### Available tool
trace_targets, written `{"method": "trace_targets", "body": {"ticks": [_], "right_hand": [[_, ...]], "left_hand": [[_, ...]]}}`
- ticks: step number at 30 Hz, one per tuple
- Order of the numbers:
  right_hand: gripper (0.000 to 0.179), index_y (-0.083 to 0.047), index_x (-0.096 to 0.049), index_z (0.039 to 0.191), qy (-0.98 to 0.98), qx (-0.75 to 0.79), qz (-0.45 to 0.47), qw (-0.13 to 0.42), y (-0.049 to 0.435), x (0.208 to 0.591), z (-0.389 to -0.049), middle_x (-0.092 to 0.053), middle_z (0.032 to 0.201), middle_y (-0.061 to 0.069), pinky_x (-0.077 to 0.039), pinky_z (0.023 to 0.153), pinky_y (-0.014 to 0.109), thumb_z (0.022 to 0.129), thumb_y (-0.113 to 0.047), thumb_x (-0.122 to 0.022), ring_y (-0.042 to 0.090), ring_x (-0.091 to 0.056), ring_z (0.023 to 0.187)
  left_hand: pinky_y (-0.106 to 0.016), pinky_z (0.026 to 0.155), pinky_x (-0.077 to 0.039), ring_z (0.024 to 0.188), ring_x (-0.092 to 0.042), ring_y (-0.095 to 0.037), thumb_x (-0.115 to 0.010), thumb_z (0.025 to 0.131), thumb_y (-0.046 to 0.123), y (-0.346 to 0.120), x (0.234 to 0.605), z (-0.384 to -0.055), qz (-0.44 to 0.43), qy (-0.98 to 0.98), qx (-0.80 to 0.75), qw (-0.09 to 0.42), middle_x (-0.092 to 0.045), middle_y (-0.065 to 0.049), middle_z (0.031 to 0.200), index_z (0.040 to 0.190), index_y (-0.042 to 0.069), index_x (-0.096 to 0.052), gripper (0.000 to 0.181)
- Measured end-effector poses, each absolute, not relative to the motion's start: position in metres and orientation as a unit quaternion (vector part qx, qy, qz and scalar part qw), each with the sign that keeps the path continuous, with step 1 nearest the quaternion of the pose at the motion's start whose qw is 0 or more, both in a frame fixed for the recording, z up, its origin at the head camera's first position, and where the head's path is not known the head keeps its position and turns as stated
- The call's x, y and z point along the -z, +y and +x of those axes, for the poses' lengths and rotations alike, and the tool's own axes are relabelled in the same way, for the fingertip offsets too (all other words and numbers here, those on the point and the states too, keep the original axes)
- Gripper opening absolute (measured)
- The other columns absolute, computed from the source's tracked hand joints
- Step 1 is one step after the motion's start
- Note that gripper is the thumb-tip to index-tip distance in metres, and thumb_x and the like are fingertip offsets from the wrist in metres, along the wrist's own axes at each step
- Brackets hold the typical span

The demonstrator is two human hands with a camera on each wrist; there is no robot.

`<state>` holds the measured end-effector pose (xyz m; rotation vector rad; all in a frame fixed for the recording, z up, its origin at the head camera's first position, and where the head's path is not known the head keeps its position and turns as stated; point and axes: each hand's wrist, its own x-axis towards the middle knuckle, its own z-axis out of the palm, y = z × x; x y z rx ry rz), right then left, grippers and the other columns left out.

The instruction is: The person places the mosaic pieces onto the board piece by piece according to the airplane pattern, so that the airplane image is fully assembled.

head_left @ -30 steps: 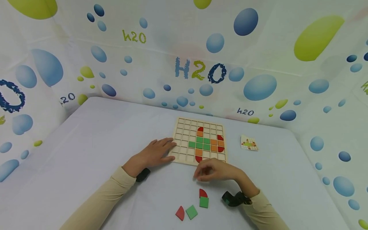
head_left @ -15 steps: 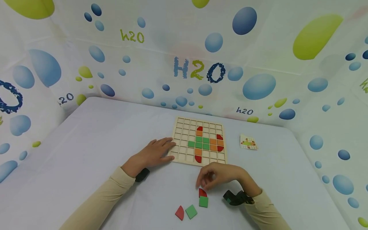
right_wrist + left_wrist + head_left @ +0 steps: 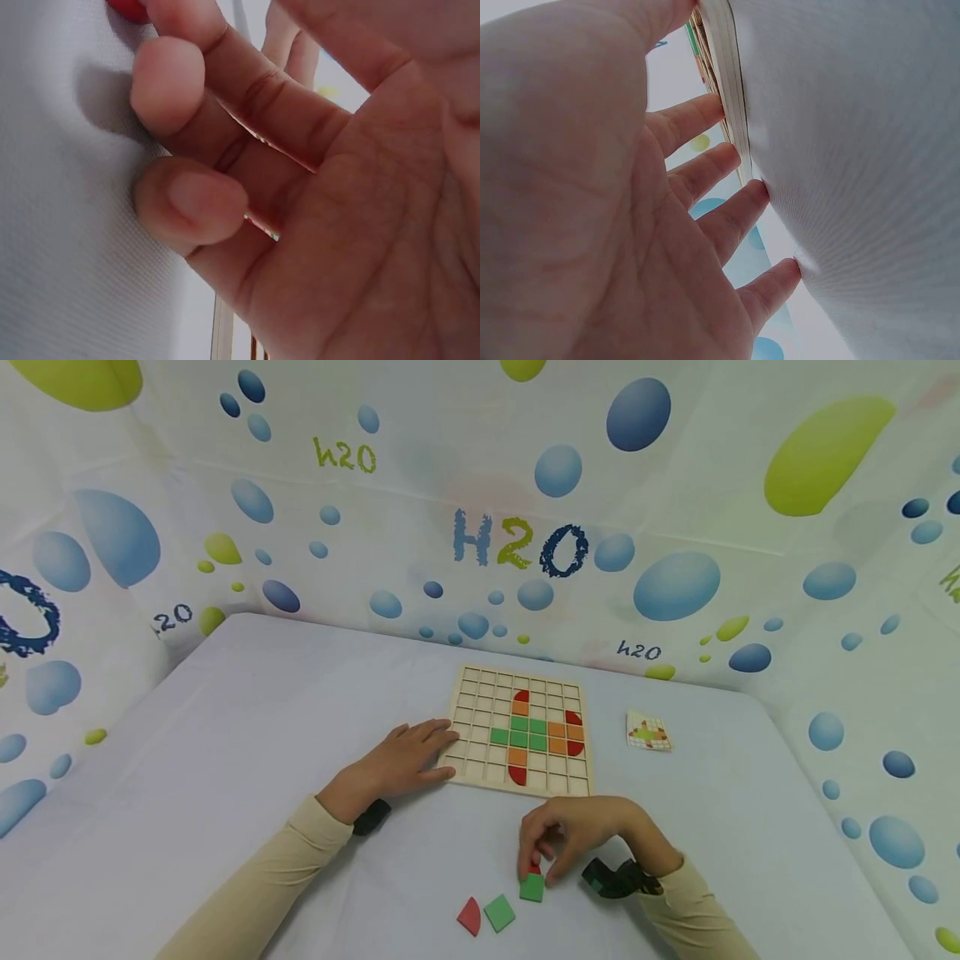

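The head view shows the left hand point(image 3: 401, 762) with its fingers spread, fingertips against the left edge of a wooden grid board point(image 3: 483, 703). The right hand point(image 3: 581, 822) bends thumb and forefinger down around a green square point(image 3: 532, 888) and a mostly hidden red piece point(image 3: 535, 869) just behind it; I cannot tell whether they pinch either one. Just left of these lie a second green square point(image 3: 499, 913) and a red quarter-round point(image 3: 469, 917), side by side on the white cloth point(image 3: 315, 693). Beyond the right hand, the board holds five green tiles point(image 3: 537, 742), five orange tiles point(image 3: 557, 745) and four red corner pieces point(image 3: 517, 775). A small patterned card point(image 3: 648, 732) lies right of the board, before a bubble-printed backdrop point(image 3: 420, 485).
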<state>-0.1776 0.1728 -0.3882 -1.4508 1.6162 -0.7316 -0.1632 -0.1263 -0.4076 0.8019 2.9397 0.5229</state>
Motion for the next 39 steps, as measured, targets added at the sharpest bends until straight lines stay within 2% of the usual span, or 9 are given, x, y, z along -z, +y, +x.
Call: {"method": "trace_targets", "body": {"ticks": [3, 8, 10, 25, 31, 34, 39], "right_hand": [[0.02, -0.003, -0.072, 0.106, 0.637, 0.291, -0.583, 0.411, 0.1721, 0.3882, -0.1773, -0.063, 0.094, 0.009, -0.048, 0.067, 0.02, 0.086, -0.007, -0.075, 0.022, -0.056, 0.076], [0.014, -0.003, -0.074, 0.1, 0.646, 0.286, -0.582, 0.403, 0.1706, 0.3882, -0.1768, -0.061, 0.086, 0.01, -0.045, 0.066, 0.014, 0.085, -0.003, -0.073, 0.002, -0.05, 0.075], [0.013, -0.003, -0.074, 0.099, 0.651, 0.286, -0.58, 0.398, 0.1704, 0.3886, -0.1767, -0.06, 0.084, 0.01, -0.044, 0.065, 0.013, 0.086, -0.002, -0.073, -0.001, -0.048, 0.075], [0.017, -0.004, -0.074, 0.104, 0.654, 0.303, -0.579, 0.382, 0.1692, 0.3905, -0.1755, -0.06, 0.083, 0.008, -0.046, 0.063, 0.015, 0.088, -0.008, -0.073, 0.007, -0.052, 0.073], [0.025, -0.004, -0.072, 0.113, 0.662, 0.291, -0.572, 0.387, 0.1693, 0.3932, -0.1762, -0.057, 0.082, 0.006, -0.043, 0.063, 0.013, 0.087, -0.008, -0.073, -0.001, -0.047, 0.073], [0.025, -0.006, -0.072, 0.112, 0.668, 0.281, -0.576, 0.377, 0.1688, 0.3936, -0.1761, -0.056, 0.081, 0.004, -0.043, 0.063, 0.013, 0.087, -0.009, -0.074, -0.002, -0.046, 0.072], [0.019, -0.007, -0.074, 0.105, 0.667, 0.287, -0.577, 0.375, 0.167, 0.3923, -0.1743, -0.057, 0.081, 0.004, -0.044, 0.061, 0.013, 0.088, -0.015, -0.075, 0.003, -0.05, 0.071]], "left_hand": [[-0.062, 0.107, -0.031, 0.138, -0.037, -0.037, -0.058, 0.098, 0.034, -0.1264, 0.4082, -0.1634, 0.26, 0.95, -0.171, 0.025, -0.04, -0.02, 0.149, 0.142, 0.003, -0.046, 0.055], [-0.062, 0.106, -0.031, 0.138, -0.037, -0.037, -0.058, 0.098, 0.034, -0.1266, 0.4091, -0.164, 0.26, 0.95, -0.172, 0.023, -0.04, -0.02, 0.148, 0.141, 0.003, -0.046, 0.055], [-0.062, 0.106, -0.031, 0.137, -0.038, -0.037, -0.058, 0.098, 0.034, -0.1266, 0.4092, -0.1641, 0.261, 0.95, -0.171, 0.021, -0.04, -0.02, 0.148, 0.141, 0.003, -0.046, 0.055], [-0.061, 0.107, -0.031, 0.138, -0.038, -0.036, -0.058, 0.098, 0.035, -0.1263, 0.408, -0.164, 0.258, 0.95, -0.172, 0.025, -0.04, -0.02, 0.149, 0.142, 0.003, -0.046, 0.055], [-0.061, 0.107, -0.031, 0.138, -0.038, -0.036, -0.058, 0.098, 0.035, -0.1263, 0.4073, -0.1643, 0.259, 0.95, -0.171, 0.025, -0.04, -0.02, 0.149, 0.142, 0.003, -0.046, 0.055], [-0.061, 0.107, -0.03, 0.138, -0.037, -0.036, -0.058, 0.098, 0.035, -0.1263, 0.4066, -0.1643, 0.258, 0.95, -0.172, 0.026, -0.039, -0.02, 0.149, 0.142, 0.003, -0.046, 0.055], [-0.061, 0.107, -0.03, 0.138, -0.037, -0.037, -0.058, 0.098, 0.034, -0.1263, 0.4054, -0.1643, 0.258, 0.95, -0.173, 0.028, -0.039, -0.02, 0.149, 0.142, 0.003, -0.046, 0.055]]}}
